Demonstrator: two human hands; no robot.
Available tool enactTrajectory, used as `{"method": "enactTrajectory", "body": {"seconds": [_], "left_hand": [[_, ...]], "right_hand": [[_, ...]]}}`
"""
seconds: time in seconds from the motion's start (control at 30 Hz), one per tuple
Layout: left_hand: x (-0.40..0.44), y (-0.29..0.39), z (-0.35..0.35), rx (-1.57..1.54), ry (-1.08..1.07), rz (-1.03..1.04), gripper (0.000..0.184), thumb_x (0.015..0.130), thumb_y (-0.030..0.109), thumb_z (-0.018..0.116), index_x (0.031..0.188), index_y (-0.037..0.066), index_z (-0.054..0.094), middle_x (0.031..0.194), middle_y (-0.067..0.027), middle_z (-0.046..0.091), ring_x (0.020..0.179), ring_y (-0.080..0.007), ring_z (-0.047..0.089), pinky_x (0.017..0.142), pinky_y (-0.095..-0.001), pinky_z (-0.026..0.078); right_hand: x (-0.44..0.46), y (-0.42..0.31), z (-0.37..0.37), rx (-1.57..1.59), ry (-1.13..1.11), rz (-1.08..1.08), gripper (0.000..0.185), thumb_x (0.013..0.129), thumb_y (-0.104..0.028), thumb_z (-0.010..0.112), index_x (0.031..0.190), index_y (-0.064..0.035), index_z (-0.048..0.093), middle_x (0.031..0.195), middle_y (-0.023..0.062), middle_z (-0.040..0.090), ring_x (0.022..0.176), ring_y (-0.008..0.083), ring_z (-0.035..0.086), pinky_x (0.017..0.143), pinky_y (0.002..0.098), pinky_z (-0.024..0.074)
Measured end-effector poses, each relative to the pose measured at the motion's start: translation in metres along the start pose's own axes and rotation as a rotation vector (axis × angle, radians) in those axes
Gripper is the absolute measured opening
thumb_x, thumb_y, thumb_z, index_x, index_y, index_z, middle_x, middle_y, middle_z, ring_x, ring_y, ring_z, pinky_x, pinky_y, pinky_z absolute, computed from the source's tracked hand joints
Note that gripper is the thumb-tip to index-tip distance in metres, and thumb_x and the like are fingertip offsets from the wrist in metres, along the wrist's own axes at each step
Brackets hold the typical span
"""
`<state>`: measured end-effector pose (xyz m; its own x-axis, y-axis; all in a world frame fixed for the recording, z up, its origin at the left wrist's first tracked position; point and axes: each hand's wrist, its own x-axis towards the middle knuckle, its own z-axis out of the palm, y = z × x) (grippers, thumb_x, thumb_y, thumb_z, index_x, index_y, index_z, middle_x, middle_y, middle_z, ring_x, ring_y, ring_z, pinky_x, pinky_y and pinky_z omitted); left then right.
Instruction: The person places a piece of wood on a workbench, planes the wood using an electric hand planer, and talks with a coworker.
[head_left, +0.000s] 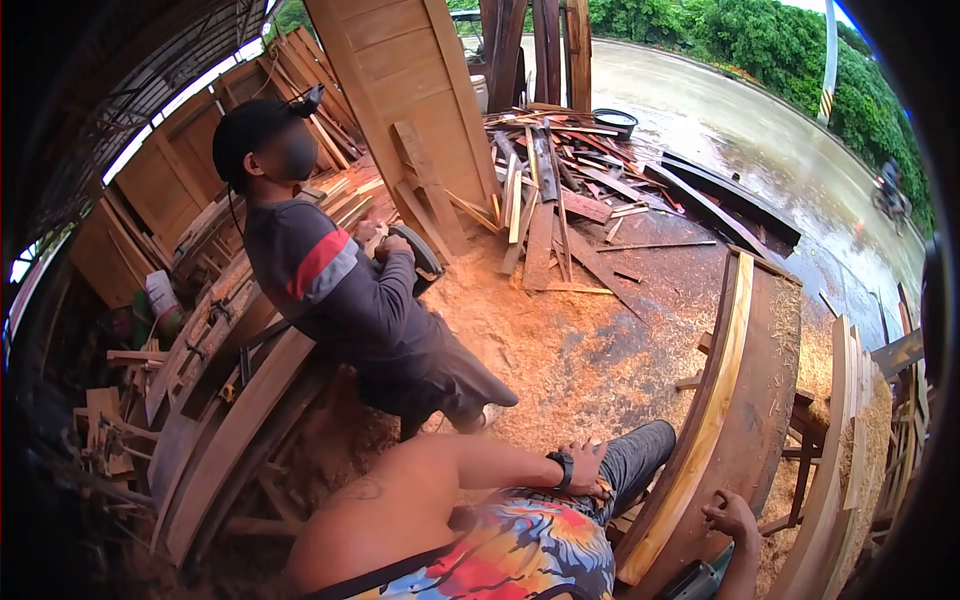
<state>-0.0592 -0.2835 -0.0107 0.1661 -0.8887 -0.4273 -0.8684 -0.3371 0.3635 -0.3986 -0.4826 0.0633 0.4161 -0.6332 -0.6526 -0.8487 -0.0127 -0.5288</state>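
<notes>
My left hand [585,468], with a dark watch on its wrist, lies on the thigh of my grey trousers [642,455], its fingers spread and holding nothing. Near the bottom right, my right hand [733,515] is raised beside the wide brown plank [752,400], fingers loosely bent and apart, with nothing seen in them. A long pale wood strip [705,430] lies along the plank's left side, between my two hands. Just below my right hand is a dark green tool [695,583], partly cut off by the frame's edge.
A co-worker [345,260] in a dark cap stands at the left, both hands at a round-edged tool [425,258]. Scrap wood [575,175] is piled ahead on the sawdust-covered floor [540,350]. Stacked boards [840,450] stand at right; long beams [235,440] at left.
</notes>
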Motion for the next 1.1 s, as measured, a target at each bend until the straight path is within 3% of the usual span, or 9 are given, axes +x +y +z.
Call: {"method": "enactTrajectory", "body": {"seconds": [0.4, 0.5, 0.7, 0.8, 0.9, 0.93, 1.0, 1.03, 1.1], "left_hand": [[0.01, -0.005, 0.023, 0.012, 0.116, 0.008, 0.124, 0.058, 0.073, 0.079, 0.15, 0.006, 0.03, 0.128, -0.024, 0.055, 0.115, -0.0445, 0.054, 0.087, -0.0657, 0.042], [0.01, -0.006, 0.023, 0.007, 0.11, 0.013, 0.124, 0.059, 0.074, 0.079, 0.15, 0.006, 0.03, 0.128, -0.024, 0.055, 0.117, -0.045, 0.053, 0.088, -0.0667, 0.042], [0.002, 0.0, 0.003, -0.013, 0.028, 0.002, 0.123, 0.063, 0.071, 0.078, 0.152, 0.003, 0.026, 0.134, -0.0234, 0.051, 0.122, -0.0456, 0.05, 0.097, -0.0611, 0.042], [0.0, 0.003, -0.001, 0.004, 0.019, 0.004, 0.123, 0.064, 0.072, 0.077, 0.152, 0.002, 0.026, 0.135, -0.0247, 0.05, 0.122, -0.0467, 0.049, 0.096, -0.0618, 0.042], [0.003, -0.003, 0.002, 0.053, 0.053, 0.011, 0.122, 0.066, 0.074, 0.074, 0.15, -0.002, 0.028, 0.129, -0.0262, 0.054, 0.119, -0.0438, 0.054, 0.095, -0.0565, 0.046], [0.005, -0.005, 0.004, 0.057, 0.058, 0.024, 0.122, 0.067, 0.075, 0.073, 0.149, -0.003, 0.028, 0.128, -0.0266, 0.055, 0.117, -0.0432, 0.056, 0.095, -0.0548, 0.047], [0.008, -0.002, 0.0, 0.067, 0.057, 0.09, 0.122, 0.069, 0.076, 0.071, 0.146, -0.008, 0.03, 0.123, -0.0285, 0.058, 0.112, -0.0423, 0.059, 0.094, -0.051, 0.049], [0.006, -0.003, -0.008, 0.068, 0.054, 0.133, 0.122, 0.07, 0.078, 0.069, 0.145, -0.011, 0.031, 0.121, -0.0299, 0.059, 0.11, -0.042, 0.061, 0.093, -0.0489, 0.05], [0.004, -0.001, -0.013, 0.037, 0.019, 0.166, 0.124, 0.07, 0.08, 0.067, 0.142, -0.014, 0.032, 0.12, -0.0324, 0.059, 0.11, -0.0435, 0.06, 0.094, -0.0486, 0.05]], "right_hand": [[-0.001, -0.002, 0.002, 0.009, 0.015, -0.047, 0.072, 0.086, -0.013, 0.076, 0.147, 0.0052, 0.04, 0.087, 0.0199, 0.072, 0.069, 0.0211, 0.071, 0.058, 0.0328, 0.0554], [0.0, -0.001, 0.005, 0.014, 0.159, -0.135, 0.073, 0.086, -0.014, 0.077, 0.146, 0.0046, 0.041, 0.085, 0.0182, 0.072, 0.067, 0.0202, 0.07, 0.058, 0.0331, 0.0549], [-0.007, -0.007, 0.004, 0.044, -0.011, -0.014, 0.075, 0.084, -0.014, 0.078, 0.146, 0.0047, 0.041, 0.083, 0.0177, 0.071, 0.065, 0.0201, 0.069, 0.058, 0.0336, 0.0542], [-0.002, -0.001, 0.005, 0.03, 0.018, -0.031, 0.069, 0.083, -0.016, 0.078, 0.141, 0.0037, 0.048, 0.081, 0.0185, 0.07, 0.064, 0.0183, 0.069, 0.057, 0.0337, 0.0539], [-0.003, -0.01, 0.002, -0.078, 0.012, -0.04, 0.064, 0.08, -0.026, 0.08, 0.132, 0.0024, 0.056, 0.087, 0.0217, 0.071, 0.073, 0.0263, 0.071, 0.064, 0.038, 0.0551], [0.001, -0.002, 0.003, -0.187, 0.065, -0.168, 0.061, 0.081, -0.026, 0.08, 0.128, 0.0035, 0.058, 0.076, 0.0181, 0.068, 0.068, 0.0227, 0.069, 0.061, 0.0374, 0.0537], [0.018, 0.019, 0.008, -0.282, 0.16, -0.331, 0.05, 0.079, -0.035, 0.079, 0.112, 0.0, 0.064, 0.07, 0.0177, 0.064, 0.065, 0.0285, 0.066, 0.061, 0.0415, 0.0507], [0.019, 0.021, 0.01, -0.315, 0.235, -0.45, 0.046, 0.08, -0.04, 0.077, 0.104, -0.0037, 0.064, 0.078, 0.0208, 0.065, 0.071, 0.0374, 0.065, 0.065, 0.0453, 0.0498], [0.011, 0.008, 0.01, -0.301, 0.161, -0.325, 0.045, 0.08, -0.043, 0.075, 0.103, -0.0057, 0.064, 0.088, 0.0245, 0.066, 0.08, 0.0423, 0.064, 0.07, 0.0485, 0.0496]]}}
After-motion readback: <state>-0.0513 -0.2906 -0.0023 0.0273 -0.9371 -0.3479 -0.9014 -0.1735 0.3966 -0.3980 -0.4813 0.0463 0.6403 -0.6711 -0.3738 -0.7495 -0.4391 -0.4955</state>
